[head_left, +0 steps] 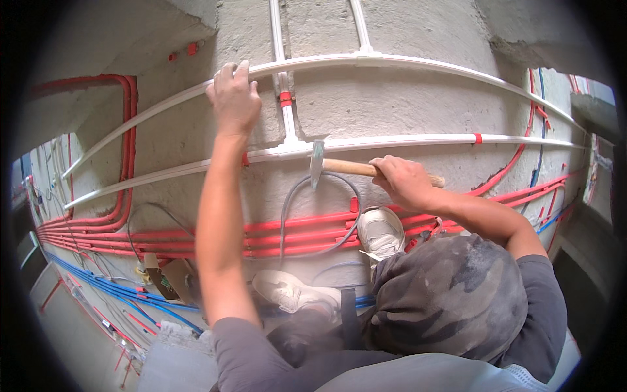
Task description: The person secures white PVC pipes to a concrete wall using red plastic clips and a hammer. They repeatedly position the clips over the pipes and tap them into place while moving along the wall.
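Observation:
My right hand [403,181] is closed round the wooden handle of a hammer [349,168]. The hammer's metal head points left and overlaps the lower white pipe [405,141] in view; whether it touches is hard to tell. Farther up on the left, my left hand [236,98] has its fingers curled over the upper white pipe [313,63]. Both white pipes run roughly parallel across the rough concrete. An upright white pipe [289,123] with a red collar joins the lower one at a tee.
Several red conduits [294,236] run across below the hammer, with a loop of grey cable [284,219] over them. Blue pipes [111,281] lie at lower left, near an opened cardboard box [163,277]. My white shoes [381,232] and camouflage-covered knee [450,294] are close by.

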`<state>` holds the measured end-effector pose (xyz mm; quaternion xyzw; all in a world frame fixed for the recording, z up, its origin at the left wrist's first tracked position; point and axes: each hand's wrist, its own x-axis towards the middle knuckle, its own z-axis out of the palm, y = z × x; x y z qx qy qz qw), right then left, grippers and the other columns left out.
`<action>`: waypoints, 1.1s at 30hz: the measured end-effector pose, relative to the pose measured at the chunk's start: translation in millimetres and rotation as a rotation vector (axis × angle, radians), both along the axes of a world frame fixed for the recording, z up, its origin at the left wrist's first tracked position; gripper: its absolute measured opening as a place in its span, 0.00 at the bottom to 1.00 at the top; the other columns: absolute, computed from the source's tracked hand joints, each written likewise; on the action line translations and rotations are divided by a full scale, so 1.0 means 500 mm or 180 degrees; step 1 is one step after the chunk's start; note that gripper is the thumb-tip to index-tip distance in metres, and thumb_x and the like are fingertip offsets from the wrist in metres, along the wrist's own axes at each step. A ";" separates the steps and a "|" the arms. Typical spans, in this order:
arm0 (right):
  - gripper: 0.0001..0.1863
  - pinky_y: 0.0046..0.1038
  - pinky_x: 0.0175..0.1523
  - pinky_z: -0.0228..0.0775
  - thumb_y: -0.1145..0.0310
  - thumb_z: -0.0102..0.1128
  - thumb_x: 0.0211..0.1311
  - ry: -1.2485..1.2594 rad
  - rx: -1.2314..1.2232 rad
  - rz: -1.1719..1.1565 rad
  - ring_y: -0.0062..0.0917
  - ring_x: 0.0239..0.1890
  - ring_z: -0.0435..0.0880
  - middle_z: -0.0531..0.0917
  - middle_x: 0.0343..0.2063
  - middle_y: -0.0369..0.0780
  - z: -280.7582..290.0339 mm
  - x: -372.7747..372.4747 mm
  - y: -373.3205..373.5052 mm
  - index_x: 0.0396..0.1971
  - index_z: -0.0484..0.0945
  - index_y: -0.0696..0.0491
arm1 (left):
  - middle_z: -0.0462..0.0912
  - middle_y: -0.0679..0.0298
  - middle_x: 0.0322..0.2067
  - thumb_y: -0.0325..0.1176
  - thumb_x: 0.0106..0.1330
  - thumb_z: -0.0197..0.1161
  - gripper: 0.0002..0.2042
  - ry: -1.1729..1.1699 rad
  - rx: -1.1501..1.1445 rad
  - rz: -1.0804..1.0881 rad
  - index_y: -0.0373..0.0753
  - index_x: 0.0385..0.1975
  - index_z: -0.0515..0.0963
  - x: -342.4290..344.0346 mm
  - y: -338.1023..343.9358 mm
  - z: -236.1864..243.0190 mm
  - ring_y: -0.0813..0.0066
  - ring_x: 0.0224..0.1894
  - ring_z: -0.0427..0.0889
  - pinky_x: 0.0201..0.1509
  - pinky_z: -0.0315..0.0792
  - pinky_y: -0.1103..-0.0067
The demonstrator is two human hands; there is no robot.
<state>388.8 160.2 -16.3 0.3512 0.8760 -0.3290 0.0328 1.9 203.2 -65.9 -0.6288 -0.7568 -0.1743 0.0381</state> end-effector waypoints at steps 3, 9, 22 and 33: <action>0.13 0.44 0.44 0.76 0.67 0.62 0.66 0.0037 -0.0005 -0.0051 0.41 0.42 0.83 0.81 0.36 0.44 -0.019 0.011 -0.025 0.47 0.75 0.53 | 0.80 0.53 0.51 0.31 0.61 0.67 0.17 0.0011 -0.0557 -0.0742 0.37 0.50 0.82 -0.033 0.016 0.086 0.53 0.55 0.78 0.58 0.71 0.60; 0.10 0.42 0.45 0.74 0.73 0.59 0.57 -0.0168 0.0416 0.0046 0.41 0.41 0.81 0.80 0.34 0.44 -0.055 -0.004 -0.040 0.39 0.75 0.54 | 0.81 0.50 0.49 0.29 0.61 0.69 0.18 0.0432 -0.2708 -0.1329 0.34 0.52 0.81 -0.120 0.020 0.300 0.48 0.53 0.80 0.58 0.74 0.61; 0.11 0.49 0.42 0.73 0.64 0.59 0.57 -0.0126 -0.0869 -0.1066 0.50 0.37 0.84 0.84 0.31 0.50 0.158 -0.047 -0.180 0.35 0.79 0.54 | 0.79 0.52 0.54 0.30 0.61 0.62 0.24 -0.0285 -0.1074 -0.1236 0.40 0.61 0.76 -0.017 0.074 -0.035 0.47 0.58 0.76 0.63 0.68 0.55; 0.10 0.30 0.37 0.69 0.69 0.65 0.59 -0.0068 -0.1804 -0.1912 0.22 0.32 0.77 0.79 0.27 0.35 0.393 0.153 -0.180 0.37 0.80 0.58 | 0.78 0.55 0.52 0.36 0.67 0.59 0.17 -0.0265 -0.0269 -0.1119 0.40 0.54 0.78 0.012 0.099 -0.125 0.52 0.55 0.76 0.60 0.69 0.56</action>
